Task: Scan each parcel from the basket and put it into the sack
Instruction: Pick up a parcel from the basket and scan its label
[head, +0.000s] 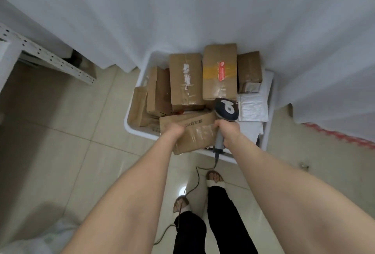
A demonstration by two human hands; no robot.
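Pale tiled floor (60, 132), with a white curtain (182, 10) hanging at the far side. A white basket (138, 131) stands against it, packed with brown boxes (185, 79) and a white mailer (252, 109) at its right. The left hand (174, 131) grips a parcel (194, 134) lying over the basket's near rim, fingers curled on its left end. The right hand (227, 132) is wrapped round the handle of a scanner (226, 109), whose head sits just beyond the parcel. Its cable (197, 180) trails to the floor between sandalled feet.
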